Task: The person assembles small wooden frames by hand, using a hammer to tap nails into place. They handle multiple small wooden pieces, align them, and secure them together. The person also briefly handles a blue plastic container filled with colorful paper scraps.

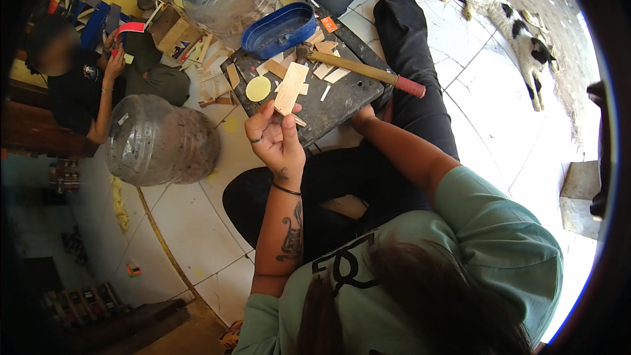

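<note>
Pinched between the thumb and fingers of my left hand is a small flat piece of pale wood, held up and tilted over a low dark work table. My right hand is down at the table's near right edge, by my leg, with its fingers hidden. Across the table lies a hammer with a wooden handle wrapped red at the end. Beside the held piece are a round yellow disc and thin wood scraps.
A blue oval tub stands at the table's far side. Large clear plastic containers sit to the left and behind. Another person sits at far left holding something red. A black and white cat lies on the floor at right.
</note>
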The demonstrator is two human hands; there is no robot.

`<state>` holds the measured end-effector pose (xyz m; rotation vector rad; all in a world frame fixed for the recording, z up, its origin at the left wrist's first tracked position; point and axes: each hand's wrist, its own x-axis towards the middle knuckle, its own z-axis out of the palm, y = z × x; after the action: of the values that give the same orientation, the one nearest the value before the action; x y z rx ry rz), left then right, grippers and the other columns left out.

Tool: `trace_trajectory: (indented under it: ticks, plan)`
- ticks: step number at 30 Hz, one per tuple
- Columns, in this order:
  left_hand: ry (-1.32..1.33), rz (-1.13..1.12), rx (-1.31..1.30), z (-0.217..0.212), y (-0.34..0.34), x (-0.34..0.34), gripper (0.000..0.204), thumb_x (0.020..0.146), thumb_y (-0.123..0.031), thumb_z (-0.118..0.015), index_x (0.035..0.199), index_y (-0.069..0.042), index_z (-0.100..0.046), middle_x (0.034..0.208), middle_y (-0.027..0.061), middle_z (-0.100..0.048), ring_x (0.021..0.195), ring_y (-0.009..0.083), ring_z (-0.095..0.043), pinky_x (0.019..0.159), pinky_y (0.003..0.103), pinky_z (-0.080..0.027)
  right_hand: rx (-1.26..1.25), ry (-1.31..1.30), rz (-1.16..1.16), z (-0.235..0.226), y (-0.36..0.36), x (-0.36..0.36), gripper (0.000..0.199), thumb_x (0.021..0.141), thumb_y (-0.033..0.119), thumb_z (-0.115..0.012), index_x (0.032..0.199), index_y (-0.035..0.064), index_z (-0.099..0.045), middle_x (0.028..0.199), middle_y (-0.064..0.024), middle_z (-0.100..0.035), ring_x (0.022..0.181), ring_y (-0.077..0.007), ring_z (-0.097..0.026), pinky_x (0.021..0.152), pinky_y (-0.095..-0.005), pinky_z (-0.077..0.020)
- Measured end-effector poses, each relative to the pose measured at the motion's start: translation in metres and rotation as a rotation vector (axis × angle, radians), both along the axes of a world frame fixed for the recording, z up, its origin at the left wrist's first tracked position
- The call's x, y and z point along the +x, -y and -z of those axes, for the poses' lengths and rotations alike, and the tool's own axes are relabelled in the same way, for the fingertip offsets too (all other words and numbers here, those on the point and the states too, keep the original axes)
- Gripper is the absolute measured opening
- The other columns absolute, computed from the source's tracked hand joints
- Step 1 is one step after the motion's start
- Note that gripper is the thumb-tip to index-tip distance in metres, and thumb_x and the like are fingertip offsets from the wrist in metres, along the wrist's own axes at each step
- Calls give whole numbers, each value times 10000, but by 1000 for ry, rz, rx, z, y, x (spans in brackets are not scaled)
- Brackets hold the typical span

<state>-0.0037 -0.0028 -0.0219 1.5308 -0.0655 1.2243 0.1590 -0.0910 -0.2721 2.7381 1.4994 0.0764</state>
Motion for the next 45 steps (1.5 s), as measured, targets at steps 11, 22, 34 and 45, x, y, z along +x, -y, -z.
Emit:
trace_trajectory:
  ticks: [11, 22, 34, 45]
  plan:
    - [12, 23, -6, 14, 8, -1, 326, 844, -13, -640, 1106, -31, -448, 1147, 154, -537, 1023, 224, -558, 907, 338, -433, 151, -395, -3, -78, 2, -6, 440, 927, 236, -386, 1339, 100, -459, 1433, -155, -367, 1333, -305, -331, 1106, -406, -255]
    - [33, -13, -123, 16, 0, -6, 324, 803, -11, -691, 1063, 6, -498, 1088, 179, -589, 1006, 212, -579, 897, 317, -447, 97, -1362, 37, -220, 92, -38, 353, 751, 44, -630, 1089, -14, -547, 838, -111, -651, 644, -145, -634, 561, -270, -505]
    - [23, -84, -106, 10, -2, -6, 328, 786, -56, -724, 1036, -11, -516, 1059, 161, -621, 947, 194, -612, 841, 292, -473, 1074, -1284, -28, -351, -7, -33, 288, 912, -13, -423, 1178, -27, -533, 863, -27, -546, 727, -97, -561, 666, -212, -449]
    - [21, -156, -14, -1, 1, -4, 356, 769, -65, -743, 1066, -8, -554, 1020, 133, -632, 918, 204, -635, 798, 292, -502, 904, -393, -316, -344, -41, -48, 213, 812, -74, -499, 967, 24, -606, 819, -140, -576, 690, -274, -594, 614, -341, -469]
